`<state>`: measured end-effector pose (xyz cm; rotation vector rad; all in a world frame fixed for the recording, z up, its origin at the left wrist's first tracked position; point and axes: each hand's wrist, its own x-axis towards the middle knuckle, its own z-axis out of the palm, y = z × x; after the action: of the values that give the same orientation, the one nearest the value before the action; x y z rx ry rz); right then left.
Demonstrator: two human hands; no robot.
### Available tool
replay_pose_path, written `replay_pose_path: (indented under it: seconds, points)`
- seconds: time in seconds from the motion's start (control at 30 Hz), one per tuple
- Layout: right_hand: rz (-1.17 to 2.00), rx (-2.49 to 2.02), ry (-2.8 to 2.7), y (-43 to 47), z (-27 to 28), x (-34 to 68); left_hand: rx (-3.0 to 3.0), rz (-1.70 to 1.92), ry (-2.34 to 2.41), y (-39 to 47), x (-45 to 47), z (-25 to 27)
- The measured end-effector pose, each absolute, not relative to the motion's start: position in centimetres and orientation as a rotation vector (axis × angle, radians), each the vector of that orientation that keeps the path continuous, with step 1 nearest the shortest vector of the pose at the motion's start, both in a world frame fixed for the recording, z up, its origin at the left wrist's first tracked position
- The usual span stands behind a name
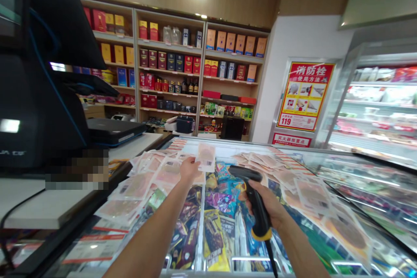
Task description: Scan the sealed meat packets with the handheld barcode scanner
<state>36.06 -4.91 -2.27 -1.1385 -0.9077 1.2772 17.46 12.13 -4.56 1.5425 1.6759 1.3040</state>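
Black scanner [258, 206] sits gripped in the right hand [269, 203]; the left hand [189, 168] pinches 1 flat packet [206, 156].

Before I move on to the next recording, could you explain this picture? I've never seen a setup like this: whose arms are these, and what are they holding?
There is no robot here. The single picture comes from a camera worn on a person's head, looking forward and down, so the bare arms are the wearer's own.

The left hand holds up a flat packet. The right hand grips a black and yellow handheld scanner, its head turned toward that packet.

Below is a glass-topped case. More flat packets lie spread along both sides, with brightly wrapped goods between them. A black screen unit stands at the left, and shelves of boxes line the back.
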Motion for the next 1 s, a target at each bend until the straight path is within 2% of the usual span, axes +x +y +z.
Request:
replay_pose_path:
  seconds: [0.27,0.63,0.77,1.0]
  points:
    - [1.235,-1.202,-0.888,-3.7,-2.2,37.0,1.627,1.167,1.805,11.9,14.6,-3.4]
    - [1.083,-1.182,-0.764,-2.7,-1.8,39.7,1.536,1.251,2.242,10.1,10.9,-1.3]
    - [1.025,-1.213,-0.693,-2.9,-1.9,42.0,1.601,1.33,2.289,9.8,12.2,-0.9]
    - [0.971,-1.242,-0.637,-4.3,-2.1,46.4,1.851,1.248,2.018,9.4,18.9,-1.2]
